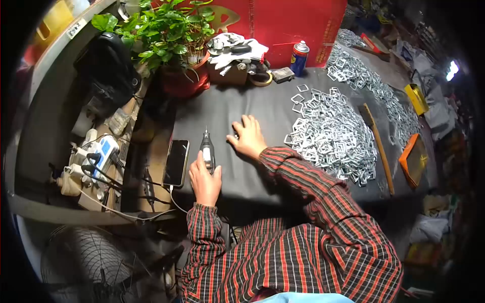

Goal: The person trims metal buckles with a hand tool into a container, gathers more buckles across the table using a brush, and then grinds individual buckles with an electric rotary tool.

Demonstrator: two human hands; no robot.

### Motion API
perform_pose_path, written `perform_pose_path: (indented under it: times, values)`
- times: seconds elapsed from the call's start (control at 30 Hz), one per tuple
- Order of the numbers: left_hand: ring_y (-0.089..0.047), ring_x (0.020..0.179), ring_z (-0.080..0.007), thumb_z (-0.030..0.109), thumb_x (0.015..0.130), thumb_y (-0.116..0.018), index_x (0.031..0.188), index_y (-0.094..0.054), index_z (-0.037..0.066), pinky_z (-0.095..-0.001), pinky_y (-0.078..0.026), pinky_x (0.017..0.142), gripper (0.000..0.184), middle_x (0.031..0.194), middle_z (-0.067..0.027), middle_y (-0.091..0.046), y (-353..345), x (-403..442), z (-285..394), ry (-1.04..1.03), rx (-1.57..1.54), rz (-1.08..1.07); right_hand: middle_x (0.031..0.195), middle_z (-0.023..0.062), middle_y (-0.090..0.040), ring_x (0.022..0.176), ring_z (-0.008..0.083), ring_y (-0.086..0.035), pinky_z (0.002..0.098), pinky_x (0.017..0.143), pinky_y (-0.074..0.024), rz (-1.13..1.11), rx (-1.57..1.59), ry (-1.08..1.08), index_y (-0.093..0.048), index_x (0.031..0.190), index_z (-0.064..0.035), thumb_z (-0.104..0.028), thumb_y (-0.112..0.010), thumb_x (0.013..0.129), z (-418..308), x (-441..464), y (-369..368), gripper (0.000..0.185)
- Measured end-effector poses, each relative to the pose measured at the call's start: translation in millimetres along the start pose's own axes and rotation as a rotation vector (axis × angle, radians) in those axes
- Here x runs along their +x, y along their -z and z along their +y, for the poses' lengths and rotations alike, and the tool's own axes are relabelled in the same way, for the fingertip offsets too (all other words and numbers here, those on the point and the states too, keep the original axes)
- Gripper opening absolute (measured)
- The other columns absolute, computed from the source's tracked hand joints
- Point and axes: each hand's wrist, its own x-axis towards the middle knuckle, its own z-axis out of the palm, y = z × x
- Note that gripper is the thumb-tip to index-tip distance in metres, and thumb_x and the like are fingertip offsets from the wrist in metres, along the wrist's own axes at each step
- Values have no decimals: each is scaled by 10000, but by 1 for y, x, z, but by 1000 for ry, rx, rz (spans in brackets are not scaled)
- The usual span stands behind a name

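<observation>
My left hand (205, 183) lies over the lower body of a black rotary tool (206, 149), whose thin tip points away from me on the dark mat (230, 106). Its fingers are partly spread along the tool. To the right, my right hand (248, 137) rests palm down on the mat with fingers apart; a small dark object (236, 135) shows between its thumb and fingers. Left of the tool lies a black phone (177, 162) with a white cable plugged in. A heap of square metal rings (328, 136) sits right of my right hand.
A wooden-handled brush (380, 151) and an orange-edged tray (414, 161) lie at the right. Behind stand a potted plant (186, 78), a box with gloves (227, 76), a tape roll (261, 80) and a spray can (299, 59). Power strips (103, 154) are at the left.
</observation>
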Motion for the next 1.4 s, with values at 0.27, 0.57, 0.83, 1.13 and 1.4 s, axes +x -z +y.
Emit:
perform_pose_path:
  times: [0.27,0.57,0.83,1.13,1.4]
  values:
    - [-595,1069,-321,111,924,-620,1174,-602,-20,-415,-507,876,283,1197,-200,-598,1,-118,22,223,-816,-187,1136,171,-600,1122,373,-557,455,1002,-452,-195,129,18,-621,1028,-6,-117,-633,838,-6,-44,9,220]
    - [-570,1153,-288,304,1031,-393,1183,-586,-7,-429,-433,1043,397,1221,-148,-621,-64,-153,56,1109,-2109,-704,1101,177,-609,1123,380,-563,463,1000,-454,-138,374,300,-606,1002,24,-72,-639,782,-43,-153,94,242]
    - [-615,1088,-292,297,1015,-415,1116,-624,2,-441,-466,1013,375,1135,-168,-661,-143,-179,-29,101,-1199,-824,1127,201,-597,1074,389,-572,468,983,-456,-345,513,321,-603,1058,22,-87,-645,816,-69,-224,148,269]
    - [-631,1013,-274,66,971,-486,1026,-660,-31,-380,-500,899,207,997,-131,-690,-25,-154,97,559,-1555,-637,1036,94,-649,985,258,-626,391,864,-503,-187,1360,-1173,-603,1113,-41,-212,-513,998,-48,-220,184,225]
    - [-610,1032,-340,10,841,-605,1002,-657,7,-432,-489,881,169,1028,-167,-638,-10,-172,265,-944,-726,-251,938,49,-638,824,158,-612,294,744,-512,257,2206,-1052,-584,995,-84,-309,-422,1032,31,-253,277,280]
